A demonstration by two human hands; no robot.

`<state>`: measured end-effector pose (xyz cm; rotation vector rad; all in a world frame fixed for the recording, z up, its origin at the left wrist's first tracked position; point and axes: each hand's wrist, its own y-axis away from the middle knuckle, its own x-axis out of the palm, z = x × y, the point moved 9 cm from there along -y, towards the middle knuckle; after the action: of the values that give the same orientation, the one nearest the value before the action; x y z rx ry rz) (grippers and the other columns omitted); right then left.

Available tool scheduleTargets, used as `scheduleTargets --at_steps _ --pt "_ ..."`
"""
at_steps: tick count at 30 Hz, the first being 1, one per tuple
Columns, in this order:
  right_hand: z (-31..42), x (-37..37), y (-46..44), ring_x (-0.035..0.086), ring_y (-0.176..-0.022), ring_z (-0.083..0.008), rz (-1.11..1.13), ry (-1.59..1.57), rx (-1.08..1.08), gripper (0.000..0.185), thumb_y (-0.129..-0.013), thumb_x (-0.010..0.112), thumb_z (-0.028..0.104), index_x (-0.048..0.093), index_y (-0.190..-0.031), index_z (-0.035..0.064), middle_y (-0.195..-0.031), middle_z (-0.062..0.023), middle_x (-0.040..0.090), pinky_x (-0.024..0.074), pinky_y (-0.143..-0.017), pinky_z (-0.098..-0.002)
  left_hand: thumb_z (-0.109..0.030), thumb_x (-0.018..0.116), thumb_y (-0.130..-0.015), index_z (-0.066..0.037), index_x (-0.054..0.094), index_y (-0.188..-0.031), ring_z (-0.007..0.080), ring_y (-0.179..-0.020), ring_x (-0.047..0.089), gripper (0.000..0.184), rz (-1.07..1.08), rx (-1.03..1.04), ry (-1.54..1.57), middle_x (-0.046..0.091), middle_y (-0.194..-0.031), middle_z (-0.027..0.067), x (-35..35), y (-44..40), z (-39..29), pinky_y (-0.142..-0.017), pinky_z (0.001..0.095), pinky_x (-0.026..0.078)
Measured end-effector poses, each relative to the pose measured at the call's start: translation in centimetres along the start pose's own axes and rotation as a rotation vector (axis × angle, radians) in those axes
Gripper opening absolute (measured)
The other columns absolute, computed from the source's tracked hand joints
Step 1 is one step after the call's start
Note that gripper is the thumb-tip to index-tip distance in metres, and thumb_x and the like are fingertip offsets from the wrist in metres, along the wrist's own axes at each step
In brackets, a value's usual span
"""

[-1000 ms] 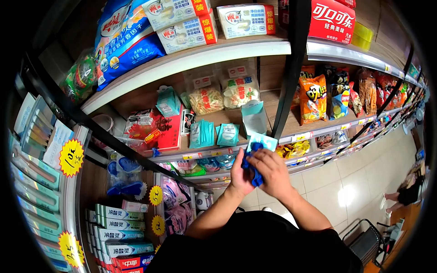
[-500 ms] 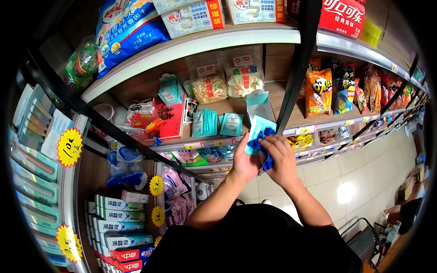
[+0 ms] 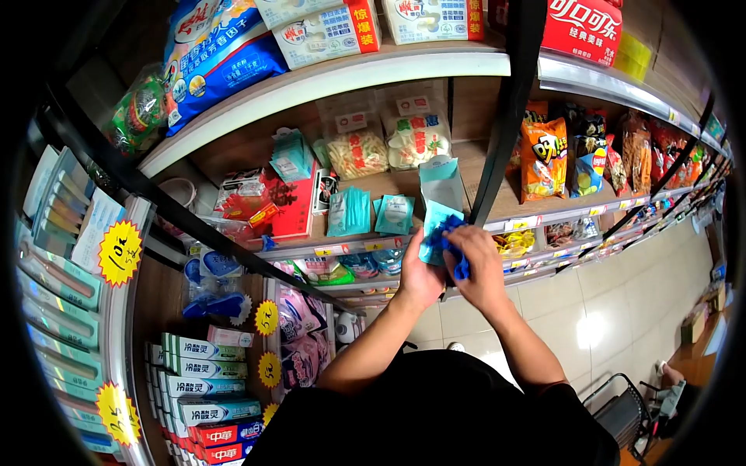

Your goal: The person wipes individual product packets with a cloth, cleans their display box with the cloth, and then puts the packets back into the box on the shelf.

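My left hand point(image 3: 420, 277) is closed around a small light-teal packet point(image 3: 435, 225), held up in front of the shelf edge. Bunched in my right hand point(image 3: 479, 268) is a dark blue cloth point(image 3: 458, 247), which lies against the packet's face and partly covers it. Just behind my hands an open teal carton point(image 3: 441, 180) stands on the shelf. Left of it are two groups of similar teal packets, a wider stack point(image 3: 349, 212) and a smaller one point(image 3: 395, 213). More such packets point(image 3: 293, 155) sit in a box on top of a red box point(image 3: 290, 203).
A black shelf post point(image 3: 497, 132) rises right beside my hands. Bagged snacks point(image 3: 544, 159) fill the shelf to the right. Toothpaste boxes point(image 3: 206, 369) are stacked at lower left. A folding chair point(image 3: 622, 415) stands on the tiled floor, with part of a person point(image 3: 684, 400) nearby.
My right hand and the blue cloth have shifted slightly up over the packet. The packet sits a little lower and more covered. At far right, the person's position has changed.
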<state>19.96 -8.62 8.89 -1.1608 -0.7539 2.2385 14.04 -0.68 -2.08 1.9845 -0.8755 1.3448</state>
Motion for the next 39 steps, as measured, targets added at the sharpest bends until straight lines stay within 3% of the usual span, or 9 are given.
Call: scheduleTargets --at_steps 2,5,14,16,18,22,28,34,39 --pt "2.3 0.4 0.9 0.062 -0.119 -0.0341 0.116 -0.051 -0.160 0.050 -0.074 0.077 0.009 0.071 -0.124 0.0087 -0.121 -0.0118 0.068 0.0507 -0.103 -0.0477 -0.047 0.056 -0.104 -0.005 0.062 -0.135 0.0270 -0.120 0.066 0.052 0.137 -0.045 0.063 0.071 -0.125 0.0145 -2.2 -0.8 0.1 -0.111 0.0432 0.047" --pt "5.7 1.5 2.8 0.060 -0.126 -0.0283 0.302 0.013 -0.357 0.052 -0.074 0.076 0.013 0.072 -0.126 0.0146 -0.130 -0.0055 0.065 0.0506 -0.106 -0.0442 -0.048 0.054 -0.105 -0.002 0.059 -0.137 0.0325 -0.124 0.064 0.057 -0.029 0.008 0.042 0.067 -0.132 0.0177 -3.3 -2.2 -0.5 -0.113 0.0484 0.047" --pt "3.5 0.5 2.7 0.058 -0.126 -0.0294 0.241 0.124 -0.407 0.051 -0.072 0.075 0.014 0.075 -0.123 0.0178 -0.132 -0.0040 0.066 0.0499 -0.104 -0.0452 -0.050 0.042 -0.107 -0.003 0.064 -0.129 0.0302 -0.115 0.067 0.056 -0.061 0.057 -0.097 0.072 -0.124 0.0141 -3.5 -2.0 -1.1 -0.105 0.0447 0.052" --pt "1.9 -0.7 1.5 0.058 -0.123 -0.0316 0.139 0.181 -0.230 0.050 -0.072 0.075 0.012 0.076 -0.121 0.0174 -0.133 -0.0059 0.065 0.0499 -0.103 -0.0460 -0.051 0.036 -0.107 -0.005 0.067 -0.126 0.0292 -0.109 0.069 0.059 -0.147 0.078 -0.071 0.073 -0.119 0.0123 -2.3 -1.5 -1.2 -0.100 0.0428 0.054" --pt "2.5 -1.3 1.3 0.058 -0.123 -0.0292 0.102 0.269 -0.230 0.040 -0.081 0.067 0.013 0.075 -0.120 0.0152 -0.132 -0.0083 0.065 0.0501 -0.105 -0.0435 -0.051 0.037 -0.108 -0.005 0.067 -0.126 0.0287 -0.107 0.070 0.058 -0.147 0.116 -0.044 0.073 -0.118 0.0123 -2.0 -1.5 -1.7 -0.099 0.0424 0.054" --pt "5.3 0.2 2.8 0.059 -0.122 -0.0272 0.233 0.065 -0.478 0.041 -0.081 0.069 0.014 0.076 -0.121 0.0176 -0.132 -0.0051 0.064 0.0496 -0.107 -0.0431 -0.050 0.043 -0.108 0.000 0.061 -0.135 0.0305 -0.119 0.067 0.060 -0.172 0.086 -0.057 0.069 -0.130 0.0175 -2.6 -1.9 -1.8 -0.112 0.0494 0.050" --pt "0.6 -0.6 1.1 0.058 -0.122 -0.0351 0.054 0.093 -0.170 0.061 -0.063 0.078 0.001 0.075 -0.122 0.0130 -0.129 -0.0101 0.066 0.0509 -0.104 -0.0471 -0.047 0.040 -0.109 -0.004 0.059 -0.139 0.0293 -0.123 0.064 0.056 -0.004 0.075 -0.084 0.067 -0.136 0.0151 -0.4 -0.5 -1.3 -0.111 0.0440 0.047" --pt "-1.0 0.3 -1.4 0.058 -0.123 -0.0368 -0.023 0.090 -0.059 0.062 -0.063 0.073 -0.004 0.073 -0.123 0.0099 -0.130 -0.0124 0.065 0.0493 -0.106 -0.0477 -0.044 0.042 -0.110 -0.009 0.053 -0.147 0.0234 -0.132 0.057 0.052 -0.057 0.085 -0.030 0.062 -0.142 0.0074 -0.4 0.2 1.0 -0.115 0.0437 0.042" --pt "-0.6 2.8 0.6 0.058 -0.117 -0.0378 0.160 -0.046 -0.051 0.056 -0.065 0.074 -0.002 0.072 -0.120 0.0086 -0.125 -0.0124 0.066 0.0497 -0.103 -0.0461 -0.050 0.047 -0.108 -0.010 0.061 -0.135 0.0217 -0.118 0.064 0.050 -0.034 0.020 -0.074 0.069 -0.126 0.0065 0.0 0.5 -0.3 -0.105 0.0384 0.050"
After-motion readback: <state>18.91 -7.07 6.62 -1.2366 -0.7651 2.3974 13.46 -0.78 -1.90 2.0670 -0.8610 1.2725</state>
